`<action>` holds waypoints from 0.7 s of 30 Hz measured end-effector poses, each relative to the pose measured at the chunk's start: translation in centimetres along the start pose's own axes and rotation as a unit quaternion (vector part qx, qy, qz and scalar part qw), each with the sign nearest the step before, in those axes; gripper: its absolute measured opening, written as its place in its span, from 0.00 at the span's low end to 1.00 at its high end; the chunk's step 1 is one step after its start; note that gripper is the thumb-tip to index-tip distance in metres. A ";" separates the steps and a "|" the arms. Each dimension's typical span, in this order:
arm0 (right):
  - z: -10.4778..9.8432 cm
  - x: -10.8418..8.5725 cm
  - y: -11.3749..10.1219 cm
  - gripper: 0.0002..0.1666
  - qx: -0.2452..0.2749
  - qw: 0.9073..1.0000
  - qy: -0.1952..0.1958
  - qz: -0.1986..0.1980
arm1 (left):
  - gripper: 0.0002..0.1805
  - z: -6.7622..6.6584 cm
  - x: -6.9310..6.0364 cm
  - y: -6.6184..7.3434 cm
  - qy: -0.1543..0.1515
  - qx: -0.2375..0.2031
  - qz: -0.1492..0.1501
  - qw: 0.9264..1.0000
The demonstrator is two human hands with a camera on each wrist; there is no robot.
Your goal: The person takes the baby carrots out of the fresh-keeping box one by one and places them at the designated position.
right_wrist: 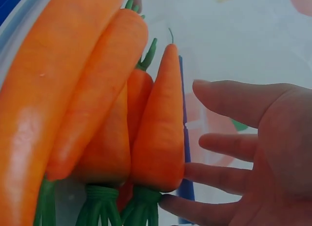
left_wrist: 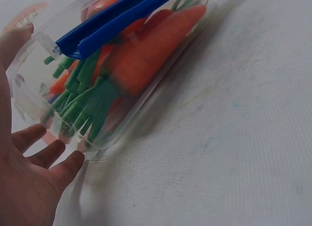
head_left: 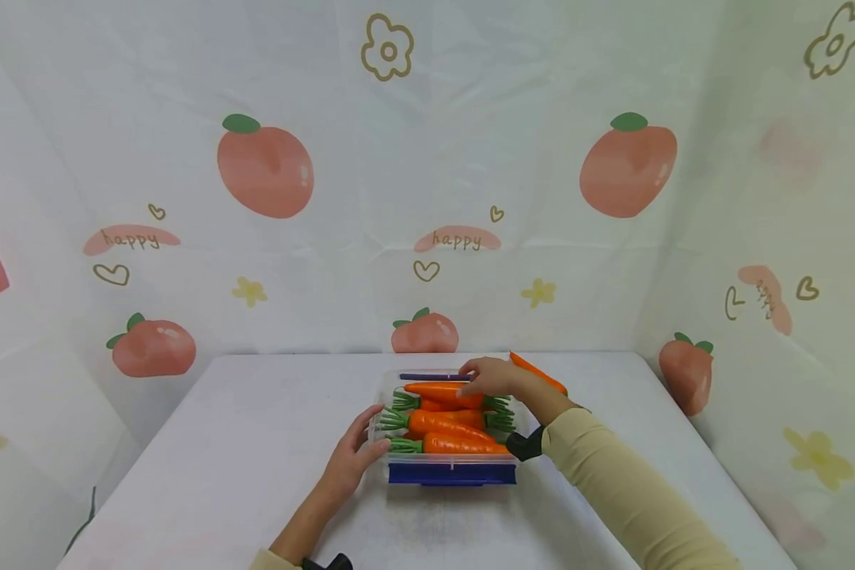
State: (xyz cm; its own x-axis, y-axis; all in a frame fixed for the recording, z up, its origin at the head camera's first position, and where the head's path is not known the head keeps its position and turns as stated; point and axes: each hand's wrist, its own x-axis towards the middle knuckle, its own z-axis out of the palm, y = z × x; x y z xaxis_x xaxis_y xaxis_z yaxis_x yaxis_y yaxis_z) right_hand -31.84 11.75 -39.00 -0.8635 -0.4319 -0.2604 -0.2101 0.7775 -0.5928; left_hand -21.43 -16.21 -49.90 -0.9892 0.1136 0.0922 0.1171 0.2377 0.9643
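Observation:
A clear plastic box (head_left: 450,460) with blue latch flaps (left_wrist: 112,26) holds several orange toy carrots (head_left: 445,426) with green tops. My left hand (head_left: 351,459) is at the box's left end, its fairly straight fingers touching the clear wall near the bottom in the left wrist view. Over the far side of the box is my right hand (head_left: 495,377), beside the rearmost carrot (right_wrist: 161,138). Its thumb and fingers are spread in the right wrist view. The lower fingertips (right_wrist: 180,204) reach that carrot's edge; whether they press on it I cannot tell.
Another orange carrot (head_left: 539,374) lies outside the box at the back right, partly hidden behind the right forearm. A white cloth covers the table (head_left: 271,443). Behind it hangs a printed white curtain (head_left: 442,158) with peach and flower patterns.

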 end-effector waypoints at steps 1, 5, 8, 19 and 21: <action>0.0 -0.1 -0.1 0.32 -0.003 1.000 -0.002 -0.002 | 0.32 0.0 0.0 0.1 0.000 -0.003 0.000 1.000; 0.1 -0.2 -0.3 0.34 -0.018 1.000 -0.011 -0.003 | 0.31 0.0 0.0 0.2 -0.003 -0.006 0.003 1.000; 0.4 -0.2 -0.5 0.34 -0.034 0.999 -0.014 0.001 | 0.31 0.0 0.0 0.1 -0.003 -0.005 0.007 1.000; 1.1 -0.1 -0.8 0.24 -0.097 0.995 0.004 -0.006 | 0.32 0.1 0.1 -0.3 -0.001 0.000 0.010 1.000; 1.2 -0.3 -1.0 0.22 -0.091 0.996 0.001 -0.007 | 0.31 0.0 0.1 -0.2 0.001 0.001 0.012 1.000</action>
State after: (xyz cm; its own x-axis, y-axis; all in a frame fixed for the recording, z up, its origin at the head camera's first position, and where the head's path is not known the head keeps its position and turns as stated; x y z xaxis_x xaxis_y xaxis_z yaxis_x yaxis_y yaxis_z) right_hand -30.88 10.58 -39.24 -0.8609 -0.4429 -0.2504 -0.3026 0.8414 -0.4477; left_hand -21.51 -16.23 -50.11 -0.9864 0.1178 0.1149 0.1402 0.2363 0.9615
